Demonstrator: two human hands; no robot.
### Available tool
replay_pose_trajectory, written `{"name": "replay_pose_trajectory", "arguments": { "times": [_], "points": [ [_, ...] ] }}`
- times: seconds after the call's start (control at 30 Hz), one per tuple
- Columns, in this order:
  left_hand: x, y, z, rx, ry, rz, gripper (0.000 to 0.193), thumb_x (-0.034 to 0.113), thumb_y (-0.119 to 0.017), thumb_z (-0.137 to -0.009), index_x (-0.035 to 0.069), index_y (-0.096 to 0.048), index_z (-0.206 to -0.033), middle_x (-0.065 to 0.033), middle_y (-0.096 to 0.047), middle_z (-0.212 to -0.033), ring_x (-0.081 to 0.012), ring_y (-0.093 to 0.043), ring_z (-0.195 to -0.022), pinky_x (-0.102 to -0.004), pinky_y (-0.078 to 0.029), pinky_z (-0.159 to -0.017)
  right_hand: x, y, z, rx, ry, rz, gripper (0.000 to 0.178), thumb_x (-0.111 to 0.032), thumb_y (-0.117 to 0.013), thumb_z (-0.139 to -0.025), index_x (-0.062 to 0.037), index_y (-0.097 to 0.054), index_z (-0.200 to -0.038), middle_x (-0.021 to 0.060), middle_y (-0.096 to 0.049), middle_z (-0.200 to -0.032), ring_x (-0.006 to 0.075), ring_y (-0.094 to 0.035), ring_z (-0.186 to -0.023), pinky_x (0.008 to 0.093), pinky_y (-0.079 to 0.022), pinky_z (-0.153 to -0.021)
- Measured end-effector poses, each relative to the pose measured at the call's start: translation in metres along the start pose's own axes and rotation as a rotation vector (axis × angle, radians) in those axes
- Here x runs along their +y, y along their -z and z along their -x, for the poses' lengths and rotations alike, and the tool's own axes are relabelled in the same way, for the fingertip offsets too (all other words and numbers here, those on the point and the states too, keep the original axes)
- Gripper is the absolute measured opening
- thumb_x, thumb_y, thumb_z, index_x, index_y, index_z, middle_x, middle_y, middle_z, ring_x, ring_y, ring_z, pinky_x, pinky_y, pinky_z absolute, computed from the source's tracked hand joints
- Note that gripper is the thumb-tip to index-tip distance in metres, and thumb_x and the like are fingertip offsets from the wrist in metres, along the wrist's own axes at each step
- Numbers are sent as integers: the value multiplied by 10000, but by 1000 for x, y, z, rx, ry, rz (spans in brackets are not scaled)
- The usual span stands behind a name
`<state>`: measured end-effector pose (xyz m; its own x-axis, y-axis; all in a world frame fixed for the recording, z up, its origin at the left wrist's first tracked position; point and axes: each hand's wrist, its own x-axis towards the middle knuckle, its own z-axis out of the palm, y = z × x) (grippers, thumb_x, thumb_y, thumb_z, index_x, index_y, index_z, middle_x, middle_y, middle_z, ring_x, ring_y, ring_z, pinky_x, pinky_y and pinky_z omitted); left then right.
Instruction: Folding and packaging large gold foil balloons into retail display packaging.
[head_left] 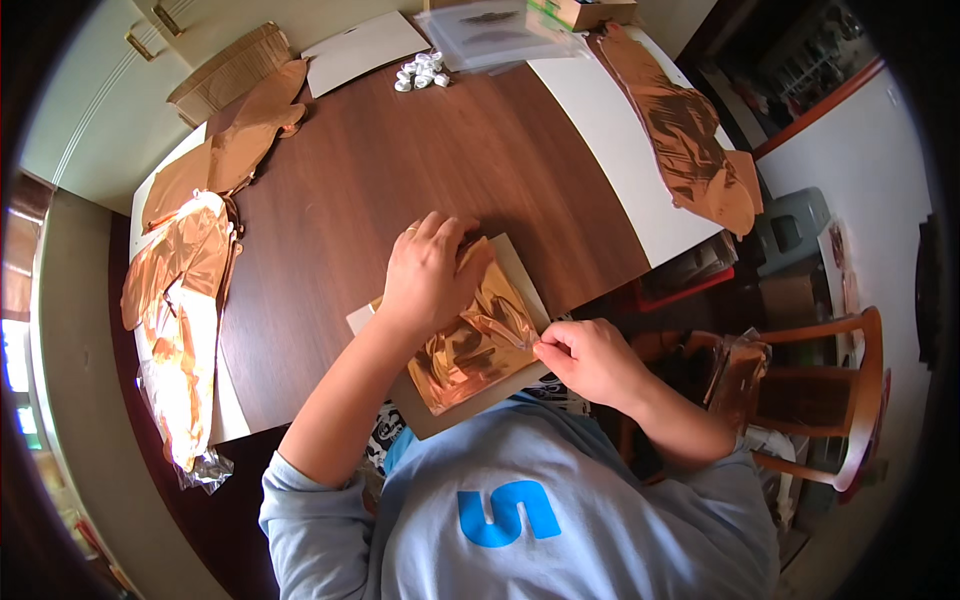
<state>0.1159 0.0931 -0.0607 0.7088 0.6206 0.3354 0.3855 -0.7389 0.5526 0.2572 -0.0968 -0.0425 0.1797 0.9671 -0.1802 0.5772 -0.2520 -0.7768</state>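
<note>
A copper-coloured foil sheet, folded flat like a deflated balloon (470, 362), lies on a grey-brown piece of cardboard (522, 272) at the table's near edge. Spread over the upper left of the foil is my left hand (428, 272), its fingers slightly bent and its thumb apart; the fingertips are partly hidden. My right hand (588, 360) pinches the foil's right edge between thumb and forefinger. The foil is creased and shiny.
More copper foil balloons lie on white boards at the table's left (185, 290) and far right (685, 130). Small white spools (422, 72) form a pile at the back, beside a clear plastic sheet (500, 35). A wooden chair (815, 400) stands at right.
</note>
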Motion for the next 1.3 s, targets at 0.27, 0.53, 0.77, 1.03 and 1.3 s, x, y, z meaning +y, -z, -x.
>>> {"name": "replay_pose_trajectory", "arguments": {
  "times": [0.27,0.53,0.77,1.03,1.3],
  "points": [
    [4,6,18,-12,-178,-102,630,365,-790,-737,48,-592,-1244,-119,-588,-1023,-306,-558,-921,-408,-449,-828,0,-16,10,239,-26,238,218,-199,-745,-831,-17,-629,-797,127,-669,-724,303,-650,-594,388,-498,-557],
    [2,9,16,-28,-179,-67,642,358,-797,-731,51,-590,-1256,-123,-597,-1038,-312,-567,-915,-413,-447,-845,15,-16,11,226,-113,-88,314,-246,-775,-861,-9,-586,-944,67,-665,-782,101,-613,-666,279,-491,-603],
    [11,44,40,234,-127,-40,462,160,-793,-748,46,-634,-1166,-146,-604,-1105,-310,-625,-914,-416,-504,-796,29,-31,9,-31,-306,-903,155,-115,-703,-914,-18,-623,-1004,23,-669,-902,59,-608,-814,220,-491,-722],
    [26,89,149,68,803,759,173,66,-553,-998,-42,-566,-1133,-96,-696,-879,-153,-701,-811,-271,-586,-725,16,-27,2,-59,-301,-1125,163,-113,-696,-921,-9,-623,-1023,48,-685,-967,97,-640,-879,246,-504,-817],
    [12,80,125,11,933,1265,490,95,-573,-993,-28,-330,-1401,-187,-678,-1081,-255,-706,-968,-369,-605,-816,5,-27,-2,-9,-220,-950,157,-132,-692,-931,3,-629,-982,38,-680,-900,59,-620,-799,224,-519,-707]
  ]
}}
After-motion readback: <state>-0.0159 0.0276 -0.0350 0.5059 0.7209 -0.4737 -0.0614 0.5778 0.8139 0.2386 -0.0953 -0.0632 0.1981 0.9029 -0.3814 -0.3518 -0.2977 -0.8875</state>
